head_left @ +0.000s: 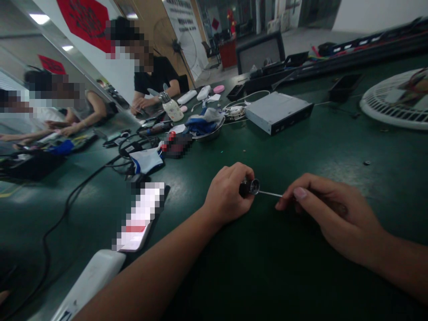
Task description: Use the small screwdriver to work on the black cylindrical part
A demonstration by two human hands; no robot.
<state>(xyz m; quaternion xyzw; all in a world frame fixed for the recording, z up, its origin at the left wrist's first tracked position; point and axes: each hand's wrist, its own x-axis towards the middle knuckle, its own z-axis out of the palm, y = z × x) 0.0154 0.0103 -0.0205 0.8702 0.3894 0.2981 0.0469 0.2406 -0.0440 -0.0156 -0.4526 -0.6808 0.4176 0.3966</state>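
Note:
My left hand [229,191] is closed around a small dark cylinder [249,186] with a shiny round metal rim. The rim faces right, toward my other hand. Between thumb and fingers, my right hand [331,214] pinches a thin metal rod [270,193], which looks like a screwdriver's shaft. Its far end reaches the cylinder's rim; whether it goes inside, I cannot tell. Any handle is hidden in my right palm. Both hands are just above the dark green table [267,267].
To the left lie a lit phone [142,218], a white device [90,285] and a black cable [67,205]. Farther back are a metal disc drive [277,111], a bowl [209,131] with blue cloth and a white fan grille [394,100]. Several people sit at the table's far left.

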